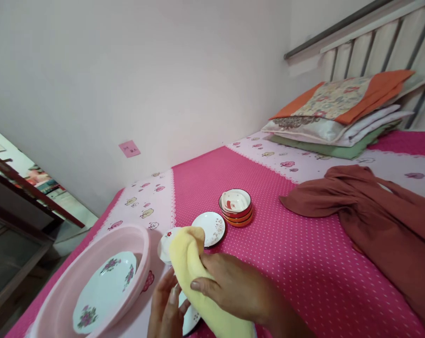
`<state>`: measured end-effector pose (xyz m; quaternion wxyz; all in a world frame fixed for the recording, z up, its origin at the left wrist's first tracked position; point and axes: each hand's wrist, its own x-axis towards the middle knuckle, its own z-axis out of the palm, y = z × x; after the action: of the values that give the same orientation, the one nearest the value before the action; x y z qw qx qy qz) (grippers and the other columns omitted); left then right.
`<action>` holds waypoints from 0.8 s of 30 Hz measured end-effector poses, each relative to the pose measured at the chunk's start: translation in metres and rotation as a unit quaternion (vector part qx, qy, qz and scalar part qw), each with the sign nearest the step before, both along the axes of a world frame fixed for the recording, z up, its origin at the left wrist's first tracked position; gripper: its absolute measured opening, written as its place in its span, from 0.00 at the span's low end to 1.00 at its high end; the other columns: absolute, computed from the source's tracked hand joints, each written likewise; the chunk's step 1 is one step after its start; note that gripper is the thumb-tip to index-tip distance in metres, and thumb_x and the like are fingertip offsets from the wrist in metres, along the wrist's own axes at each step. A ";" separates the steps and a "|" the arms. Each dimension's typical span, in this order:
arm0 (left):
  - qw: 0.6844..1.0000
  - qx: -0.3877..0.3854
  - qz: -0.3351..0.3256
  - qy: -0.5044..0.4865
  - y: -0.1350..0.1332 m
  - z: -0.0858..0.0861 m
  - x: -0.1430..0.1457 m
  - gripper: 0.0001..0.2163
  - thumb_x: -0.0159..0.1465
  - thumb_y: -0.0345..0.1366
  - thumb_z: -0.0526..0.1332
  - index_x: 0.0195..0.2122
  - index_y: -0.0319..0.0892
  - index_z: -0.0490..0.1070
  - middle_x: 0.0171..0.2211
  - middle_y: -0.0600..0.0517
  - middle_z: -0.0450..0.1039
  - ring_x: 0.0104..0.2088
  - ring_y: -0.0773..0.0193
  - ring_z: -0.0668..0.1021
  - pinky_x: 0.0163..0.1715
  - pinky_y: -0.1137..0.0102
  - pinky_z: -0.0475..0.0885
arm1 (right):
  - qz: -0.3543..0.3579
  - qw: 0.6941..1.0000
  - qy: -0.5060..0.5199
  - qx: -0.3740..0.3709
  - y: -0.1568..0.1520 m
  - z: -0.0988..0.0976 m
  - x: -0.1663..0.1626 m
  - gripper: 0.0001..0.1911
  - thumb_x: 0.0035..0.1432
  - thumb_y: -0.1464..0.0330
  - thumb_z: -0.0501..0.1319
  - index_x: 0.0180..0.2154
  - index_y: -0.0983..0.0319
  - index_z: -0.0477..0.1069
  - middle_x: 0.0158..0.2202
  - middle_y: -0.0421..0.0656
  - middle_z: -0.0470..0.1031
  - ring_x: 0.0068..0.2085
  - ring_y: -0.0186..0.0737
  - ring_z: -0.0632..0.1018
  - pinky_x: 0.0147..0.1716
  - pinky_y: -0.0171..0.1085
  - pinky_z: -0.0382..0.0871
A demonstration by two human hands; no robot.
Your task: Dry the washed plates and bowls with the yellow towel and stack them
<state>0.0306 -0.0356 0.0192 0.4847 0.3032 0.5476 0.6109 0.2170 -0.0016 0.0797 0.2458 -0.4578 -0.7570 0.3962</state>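
My right hand [230,286] is closed on a yellow cloth [187,263], the thumb lying on top of it. The cloth hangs down past the wrist. Close to its left edge is my left hand [166,303], with the fingers bent and apart. Part of that hand is hidden by the cloth. Partly behind the cloth are a white dish with a red flower [165,246] and a white dark-rimmed plate [212,227]. Below, another dark-rimmed plate [190,319] shows between the hands. A stack of small bowls [236,217] stands beyond, white inside and red to orange outside.
At the left a pink basin [142,251] holds a white flowered dish [102,288]. Brown-red clothing [353,211] lies on the pink dotted bedspread [269,244] at the right. Folded bedding and pillows [339,112] are piled by the headboard [381,51]. A wall [184,84] rises behind.
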 end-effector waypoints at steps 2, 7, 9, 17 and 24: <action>1.000 0.014 0.010 -0.010 0.002 0.008 0.001 0.29 0.53 0.55 0.75 0.54 0.51 0.78 0.57 0.45 0.79 0.60 0.41 0.76 0.50 0.57 0.79 | 0.019 1.000 -0.001 -0.003 0.002 0.000 0.003 0.18 0.62 0.57 0.63 0.47 0.61 0.78 0.46 0.50 0.84 0.45 0.54 0.82 0.33 0.38 0.58; 0.999 0.006 -0.030 -0.022 0.003 0.010 -0.006 0.25 0.46 0.47 0.80 0.44 0.45 0.80 0.44 0.45 0.84 0.51 0.41 0.82 0.49 0.57 0.80 | 0.025 0.999 0.034 0.006 0.005 -0.003 0.006 0.17 0.54 0.60 0.72 0.45 0.58 0.78 0.40 0.42 0.83 0.39 0.46 0.81 0.30 0.36 0.56; 0.999 -0.008 -0.019 -0.041 0.004 0.008 -0.006 0.28 0.44 0.45 0.81 0.46 0.45 0.77 0.41 0.47 0.85 0.45 0.44 0.85 0.43 0.60 0.81 | -0.040 0.998 0.044 0.034 0.004 -0.004 0.008 0.15 0.56 0.63 0.71 0.44 0.58 0.77 0.42 0.42 0.82 0.43 0.46 0.80 0.34 0.36 0.59; 0.994 -0.038 0.042 -0.097 0.010 0.036 0.022 0.27 0.39 0.41 0.80 0.38 0.47 0.73 0.31 0.51 0.83 0.29 0.52 0.84 0.33 0.61 0.80 | -0.005 0.994 0.107 -0.033 -0.011 0.011 0.006 0.21 0.44 0.59 0.78 0.40 0.58 0.76 0.37 0.38 0.80 0.37 0.40 0.77 0.31 0.34 0.60; 0.992 0.057 -0.111 -0.034 0.002 0.056 0.012 0.18 0.53 0.53 0.74 0.34 0.45 0.80 0.45 0.42 0.82 0.52 0.44 0.80 0.43 0.58 0.80 | -0.058 0.963 0.264 -0.020 0.008 -0.010 -0.002 0.18 0.61 0.69 0.60 0.53 0.60 0.74 0.47 0.45 0.81 0.43 0.44 0.81 0.37 0.36 0.70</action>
<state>0.0423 -0.0332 0.0748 0.5499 0.3687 0.4581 0.5931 0.2149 0.0067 0.0693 0.4504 -0.3852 -0.6293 0.5028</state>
